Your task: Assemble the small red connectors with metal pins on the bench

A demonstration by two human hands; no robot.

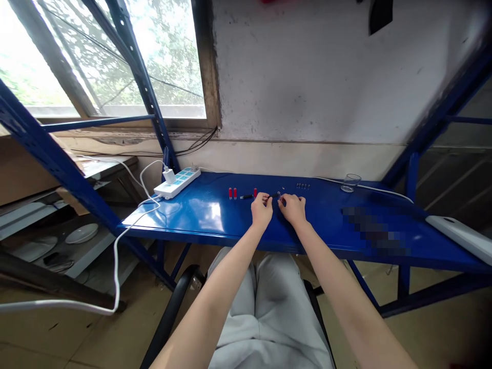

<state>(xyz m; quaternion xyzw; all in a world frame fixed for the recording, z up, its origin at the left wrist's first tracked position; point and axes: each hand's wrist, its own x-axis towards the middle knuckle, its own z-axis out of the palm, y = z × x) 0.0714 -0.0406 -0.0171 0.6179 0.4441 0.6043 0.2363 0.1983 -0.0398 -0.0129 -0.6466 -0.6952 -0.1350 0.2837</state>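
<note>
Above the blue table, my left hand (262, 210) is closed in a pinch on a thin black rod (273, 195), which points right. My right hand (293, 208) has thumb and fingers pinched together at the rod's right end; whatever small piece they hold is too small to make out. To the left of my hands stand two red cylinders (232, 193) side by side. A third red cylinder (255, 192) is just behind my left hand. Beside it lies a black stick-like piece (246, 197). Several tiny metal pieces (303, 186) form a row behind my right hand.
A white power strip (179, 183) with a plugged-in charger and cable sits at the table's left end. A small clear glass (350, 183) stands at the back right. A blurred dark object (374, 230) and a white device (459, 236) lie on the right.
</note>
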